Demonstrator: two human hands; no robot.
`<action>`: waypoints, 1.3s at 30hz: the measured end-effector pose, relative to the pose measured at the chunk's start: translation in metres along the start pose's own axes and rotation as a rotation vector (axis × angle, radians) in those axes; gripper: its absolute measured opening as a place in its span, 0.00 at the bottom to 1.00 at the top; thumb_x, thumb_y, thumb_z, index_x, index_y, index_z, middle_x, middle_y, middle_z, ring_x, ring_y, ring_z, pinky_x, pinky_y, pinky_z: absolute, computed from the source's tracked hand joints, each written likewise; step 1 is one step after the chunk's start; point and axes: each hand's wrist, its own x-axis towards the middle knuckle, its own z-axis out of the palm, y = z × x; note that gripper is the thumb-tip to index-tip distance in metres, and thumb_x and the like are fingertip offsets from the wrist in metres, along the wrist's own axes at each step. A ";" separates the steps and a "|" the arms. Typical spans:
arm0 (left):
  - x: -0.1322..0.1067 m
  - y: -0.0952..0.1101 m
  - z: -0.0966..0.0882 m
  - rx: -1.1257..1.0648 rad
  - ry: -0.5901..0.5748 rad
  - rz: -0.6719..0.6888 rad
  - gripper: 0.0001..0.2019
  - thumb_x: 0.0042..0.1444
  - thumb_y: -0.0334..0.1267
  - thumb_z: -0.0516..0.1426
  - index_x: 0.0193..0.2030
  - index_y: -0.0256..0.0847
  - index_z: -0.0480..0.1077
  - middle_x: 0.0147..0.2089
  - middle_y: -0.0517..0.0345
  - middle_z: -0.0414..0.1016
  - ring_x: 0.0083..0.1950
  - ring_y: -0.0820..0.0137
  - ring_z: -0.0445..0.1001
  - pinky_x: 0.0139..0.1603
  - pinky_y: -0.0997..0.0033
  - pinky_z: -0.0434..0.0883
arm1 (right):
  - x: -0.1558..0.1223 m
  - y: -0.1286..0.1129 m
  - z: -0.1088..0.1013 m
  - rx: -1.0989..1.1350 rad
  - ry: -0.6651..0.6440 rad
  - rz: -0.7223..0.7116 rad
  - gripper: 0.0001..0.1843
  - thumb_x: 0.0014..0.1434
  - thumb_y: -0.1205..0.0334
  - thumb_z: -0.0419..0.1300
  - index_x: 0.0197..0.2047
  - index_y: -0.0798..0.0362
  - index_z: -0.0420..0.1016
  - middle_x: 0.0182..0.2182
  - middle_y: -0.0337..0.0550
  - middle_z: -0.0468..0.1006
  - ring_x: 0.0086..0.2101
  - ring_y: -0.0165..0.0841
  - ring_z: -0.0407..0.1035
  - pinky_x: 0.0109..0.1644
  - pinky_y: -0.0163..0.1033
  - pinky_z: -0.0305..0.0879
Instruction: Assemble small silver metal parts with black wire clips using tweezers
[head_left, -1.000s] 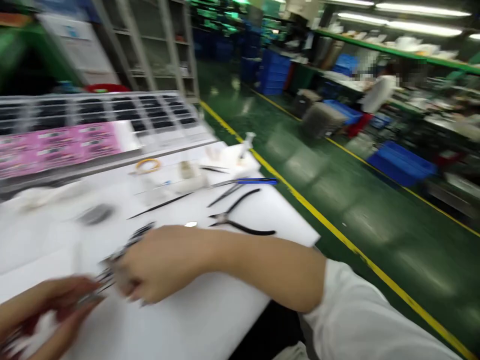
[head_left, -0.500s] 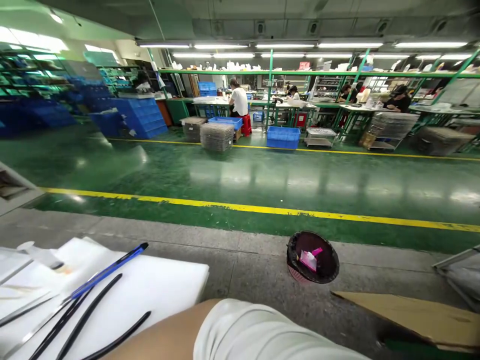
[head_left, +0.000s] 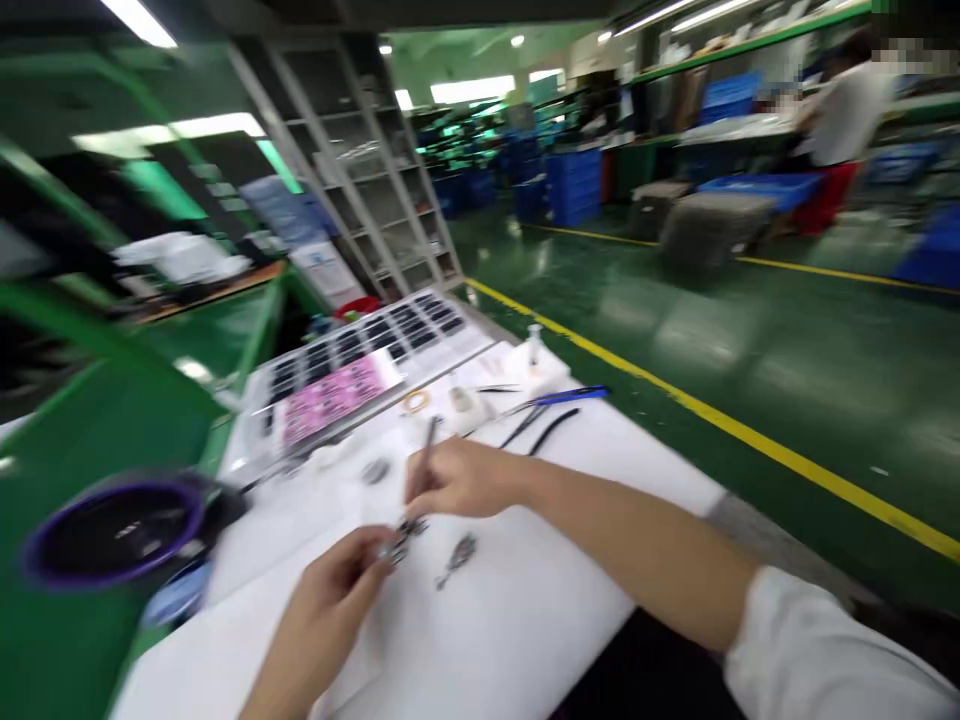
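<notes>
Over a white table (head_left: pixel 525 610), my right hand (head_left: pixel 461 480) is closed around thin tweezers (head_left: pixel 425 455) whose tips point down at a small dark metal piece (head_left: pixel 397 540). My left hand (head_left: pixel 337 580) pinches that piece from the near side. A second small grey metal piece (head_left: pixel 457 560) lies on the table just right of my left hand. The picture is blurred by head motion.
Black pliers (head_left: pixel 540 430) and a blue-handled tool (head_left: pixel 570 395) lie at the table's far end beside a small bottle (head_left: pixel 534 345). A parts tray with pink sheets (head_left: pixel 337 385) stands behind. A purple-rimmed round dish (head_left: pixel 112 530) sits at left. A seated person (head_left: pixel 847 110) works across the green floor.
The view swung away to the aisle and back to the table. Both hands are in view again, with the tweezers upright in my right hand and the small piece in my left.
</notes>
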 end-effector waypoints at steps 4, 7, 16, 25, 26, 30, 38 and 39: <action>-0.001 -0.005 0.003 -0.124 -0.097 -0.078 0.13 0.61 0.41 0.53 0.48 0.38 0.73 0.31 0.58 0.66 0.35 0.68 0.66 0.37 0.69 0.64 | -0.012 0.005 0.011 0.134 0.104 -0.023 0.04 0.62 0.65 0.61 0.41 0.56 0.74 0.36 0.43 0.79 0.38 0.32 0.75 0.43 0.36 0.70; -0.002 0.002 0.007 -0.182 -0.113 -0.094 0.13 0.60 0.40 0.52 0.46 0.38 0.73 0.31 0.58 0.66 0.35 0.69 0.65 0.37 0.69 0.62 | -0.018 -0.003 0.018 0.163 0.101 -0.029 0.05 0.63 0.65 0.59 0.42 0.56 0.74 0.37 0.43 0.80 0.38 0.33 0.75 0.44 0.38 0.71; -0.009 0.011 0.004 -0.218 -0.125 -0.090 0.11 0.60 0.40 0.52 0.37 0.38 0.73 0.30 0.59 0.66 0.34 0.69 0.63 0.37 0.69 0.59 | -0.018 -0.007 0.027 0.120 0.104 -0.034 0.05 0.62 0.67 0.61 0.42 0.56 0.76 0.38 0.43 0.80 0.40 0.31 0.75 0.47 0.36 0.71; -0.008 0.014 0.005 -0.192 -0.125 -0.117 0.11 0.60 0.40 0.51 0.33 0.38 0.70 0.28 0.61 0.64 0.31 0.71 0.59 0.34 0.69 0.57 | -0.019 -0.007 0.029 0.044 0.087 -0.037 0.05 0.62 0.67 0.61 0.42 0.54 0.76 0.39 0.41 0.81 0.40 0.32 0.75 0.45 0.38 0.71; -0.008 0.015 0.005 -0.192 -0.125 -0.117 0.11 0.60 0.40 0.51 0.33 0.38 0.70 0.28 0.61 0.64 0.31 0.71 0.59 0.34 0.69 0.57 | -0.019 -0.006 0.029 0.038 0.085 -0.042 0.05 0.62 0.68 0.61 0.42 0.54 0.76 0.38 0.41 0.81 0.40 0.32 0.75 0.45 0.38 0.71; -0.008 0.015 0.005 -0.197 -0.130 -0.119 0.11 0.60 0.40 0.51 0.34 0.38 0.71 0.28 0.61 0.64 0.31 0.71 0.59 0.33 0.70 0.57 | -0.020 -0.006 0.029 0.031 0.081 -0.047 0.05 0.62 0.68 0.60 0.42 0.55 0.76 0.38 0.40 0.80 0.39 0.31 0.75 0.44 0.37 0.71; -0.010 0.013 0.005 -0.214 -0.136 -0.121 0.10 0.60 0.40 0.51 0.33 0.38 0.70 0.28 0.61 0.62 0.30 0.72 0.58 0.33 0.70 0.56 | -0.019 -0.006 0.028 0.027 0.070 -0.054 0.06 0.62 0.69 0.60 0.42 0.55 0.76 0.38 0.41 0.80 0.40 0.32 0.75 0.45 0.37 0.71; -0.009 0.013 0.005 -0.217 -0.138 -0.121 0.10 0.60 0.40 0.51 0.33 0.38 0.70 0.28 0.61 0.62 0.30 0.72 0.58 0.33 0.70 0.56 | -0.019 -0.006 0.028 0.027 0.069 -0.056 0.06 0.62 0.70 0.60 0.42 0.55 0.76 0.39 0.41 0.80 0.40 0.32 0.75 0.45 0.37 0.71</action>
